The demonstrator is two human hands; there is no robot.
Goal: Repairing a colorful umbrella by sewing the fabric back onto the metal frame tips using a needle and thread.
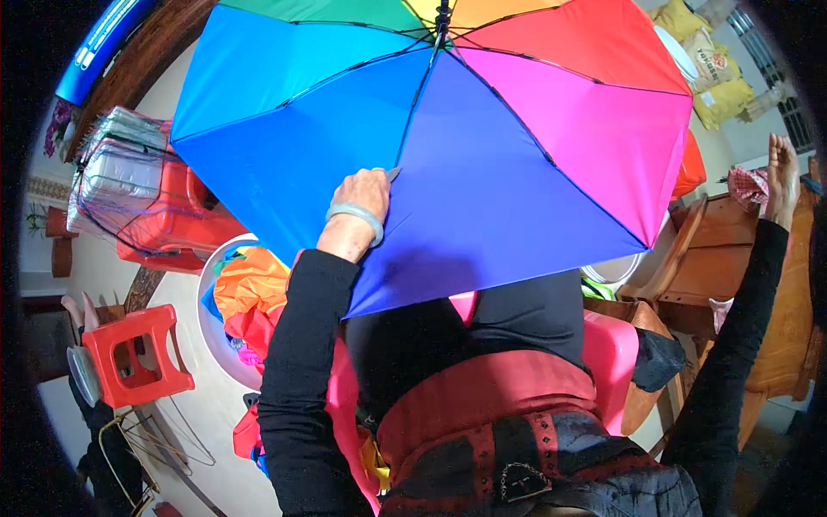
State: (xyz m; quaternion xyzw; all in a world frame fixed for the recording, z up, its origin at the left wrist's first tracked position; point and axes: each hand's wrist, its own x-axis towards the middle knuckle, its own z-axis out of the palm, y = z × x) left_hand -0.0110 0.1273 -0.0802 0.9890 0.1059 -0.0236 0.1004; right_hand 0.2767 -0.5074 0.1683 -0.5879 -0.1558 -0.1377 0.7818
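An opened rainbow-coloured umbrella (482,172) lies underside up across my lap, its black ribs and central shaft showing. My left hand (360,191), with a pale bangle on the wrist, is closed at the rib between the blue and purple panels. A small grey tip (394,173) sticks out by its fingers; I cannot make out what it belongs to. Out to the far right my right hand (782,172) is raised with fingers stretched and nothing in it. It is beside a red-and-white checked cloth (748,185), apart from the umbrella.
At the left, a white tub (209,323) holds bright folded fabric. A red stool (138,358) stands beyond it, and wrapped white bundles (121,177) rest on red plastic seats. Wooden furniture (706,250) is at the right, yellow sacks (722,102) at the far right. I sit on a pink chair (610,370).
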